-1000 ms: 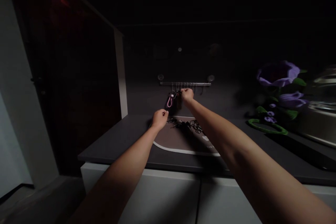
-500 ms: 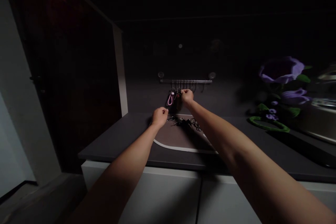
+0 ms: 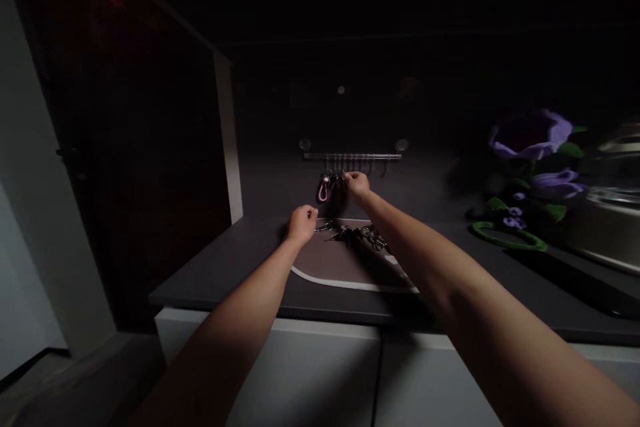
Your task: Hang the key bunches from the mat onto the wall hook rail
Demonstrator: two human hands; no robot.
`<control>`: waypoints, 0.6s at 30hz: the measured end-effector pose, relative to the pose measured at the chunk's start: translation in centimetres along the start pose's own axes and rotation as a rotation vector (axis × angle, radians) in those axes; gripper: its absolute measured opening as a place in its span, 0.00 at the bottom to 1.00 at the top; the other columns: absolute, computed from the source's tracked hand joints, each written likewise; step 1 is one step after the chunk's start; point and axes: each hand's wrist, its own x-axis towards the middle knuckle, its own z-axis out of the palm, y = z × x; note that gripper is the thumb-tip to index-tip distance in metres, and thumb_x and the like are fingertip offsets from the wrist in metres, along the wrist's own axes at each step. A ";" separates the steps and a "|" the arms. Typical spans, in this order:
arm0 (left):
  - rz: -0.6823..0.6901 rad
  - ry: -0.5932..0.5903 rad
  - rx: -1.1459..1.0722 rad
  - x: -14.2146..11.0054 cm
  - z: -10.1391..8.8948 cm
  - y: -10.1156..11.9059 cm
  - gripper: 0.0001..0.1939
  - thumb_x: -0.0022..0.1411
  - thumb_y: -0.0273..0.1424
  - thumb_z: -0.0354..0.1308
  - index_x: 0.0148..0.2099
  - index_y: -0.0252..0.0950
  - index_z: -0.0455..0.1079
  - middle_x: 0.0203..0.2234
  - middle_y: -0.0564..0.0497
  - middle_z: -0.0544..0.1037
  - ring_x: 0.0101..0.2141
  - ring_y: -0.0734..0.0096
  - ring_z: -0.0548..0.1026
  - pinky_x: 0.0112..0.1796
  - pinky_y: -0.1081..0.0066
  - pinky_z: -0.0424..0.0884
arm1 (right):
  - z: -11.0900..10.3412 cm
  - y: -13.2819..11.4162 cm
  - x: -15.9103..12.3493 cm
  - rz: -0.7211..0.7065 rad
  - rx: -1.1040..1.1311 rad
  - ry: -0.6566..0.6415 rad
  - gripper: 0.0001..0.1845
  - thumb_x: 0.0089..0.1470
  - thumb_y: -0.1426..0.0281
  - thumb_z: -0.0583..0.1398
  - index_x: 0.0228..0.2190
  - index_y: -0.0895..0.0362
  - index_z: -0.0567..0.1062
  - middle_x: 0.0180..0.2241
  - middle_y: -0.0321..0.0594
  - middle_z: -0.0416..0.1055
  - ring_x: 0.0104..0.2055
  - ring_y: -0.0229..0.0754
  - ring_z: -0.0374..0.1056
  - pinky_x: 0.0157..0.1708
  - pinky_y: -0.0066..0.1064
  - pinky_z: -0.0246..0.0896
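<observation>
My right hand reaches up to the hook rail on the dark wall. Its thumb and fingers pinch a small key ring just under the hooks; dimness hides the finer details. Left of it, a bunch with a pink loop strap hangs from a hook. Lower down, my left hand hovers over the mat's left side, fingers curled closed, with nothing visible in them. Beside it on the brownish mat lies a metal carabiner. Several keys and rings lie farther right.
The white-edged mat sits on a dark countertop above white cabinet doors. At the right stand purple fabric flowers, a green ring and a shiny vessel. A side panel bounds the left.
The camera view has shifted slightly. My right hand stays at the hooks and my left hand stays over the mat; more of the carabiner shows beside it.
</observation>
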 end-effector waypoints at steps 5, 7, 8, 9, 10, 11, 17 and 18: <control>0.017 -0.018 0.000 0.0 0.0 -0.1 0.10 0.57 0.30 0.49 0.30 0.32 0.71 0.28 0.45 0.76 0.31 0.70 0.71 0.35 0.71 0.63 | -1.0 -1.6 -0.9 0.129 -0.006 -0.032 0.08 0.43 0.68 0.58 0.25 0.61 0.72 0.25 0.39 0.71 0.28 0.37 0.66 0.35 0.31 0.60; 0.028 -0.025 0.010 0.0 0.0 -0.2 0.09 0.56 0.29 0.50 0.31 0.32 0.71 0.29 0.45 0.75 0.31 0.70 0.71 0.35 0.71 0.63 | -1.5 -2.2 -1.3 0.127 0.009 -0.031 0.07 0.42 0.70 0.58 0.26 0.61 0.72 0.27 0.41 0.71 0.31 0.37 0.66 0.38 0.31 0.59; 0.035 -0.027 0.022 0.0 0.0 -0.2 0.09 0.56 0.29 0.50 0.32 0.32 0.71 0.29 0.45 0.75 0.31 0.70 0.71 0.35 0.72 0.63 | -1.7 -2.6 -1.6 0.133 0.023 -0.027 0.07 0.42 0.71 0.58 0.26 0.61 0.72 0.28 0.41 0.71 0.31 0.37 0.66 0.38 0.31 0.59; 0.043 -0.030 0.037 0.0 0.0 -0.3 0.09 0.56 0.28 0.50 0.32 0.32 0.71 0.29 0.45 0.75 0.32 0.70 0.71 0.35 0.72 0.63 | -1.9 -3.0 -2.0 0.144 0.042 -0.029 0.06 0.42 0.72 0.58 0.26 0.61 0.72 0.27 0.41 0.71 0.30 0.37 0.66 0.38 0.30 0.59; 0.054 -0.036 0.055 0.0 -0.1 -0.3 0.09 0.56 0.28 0.50 0.33 0.32 0.71 0.30 0.46 0.75 0.32 0.70 0.70 0.36 0.72 0.64 | -2.1 -3.3 -2.4 0.159 0.070 -0.041 0.05 0.42 0.73 0.57 0.25 0.61 0.72 0.26 0.40 0.71 0.29 0.36 0.66 0.36 0.30 0.60; 0.066 -0.046 0.074 -0.1 -0.1 -0.2 0.08 0.55 0.27 0.51 0.33 0.32 0.71 0.30 0.46 0.75 0.32 0.70 0.70 0.36 0.72 0.64 | -2.2 -3.6 -3.0 0.179 0.106 -0.063 0.04 0.42 0.75 0.57 0.25 0.61 0.72 0.24 0.39 0.70 0.26 0.35 0.65 0.34 0.30 0.60; 0.115 -0.142 0.213 -0.6 -0.4 -0.2 0.09 0.55 0.26 0.52 0.37 0.33 0.72 0.33 0.47 0.73 0.33 0.72 0.69 0.38 0.73 0.64 | -2.6 -3.4 -7.3 0.229 0.157 -0.196 0.06 0.43 0.79 0.56 0.28 0.63 0.71 0.23 0.37 0.69 0.20 0.29 0.60 0.27 0.24 0.58; 0.123 -0.159 0.238 -0.6 -0.4 -0.2 0.10 0.55 0.26 0.52 0.39 0.34 0.72 0.33 0.47 0.73 0.34 0.72 0.69 0.39 0.73 0.64 | -2.7 -3.0 -8.1 0.205 0.107 -0.203 0.07 0.43 0.79 0.56 0.29 0.63 0.71 0.24 0.38 0.70 0.22 0.30 0.61 0.28 0.24 0.59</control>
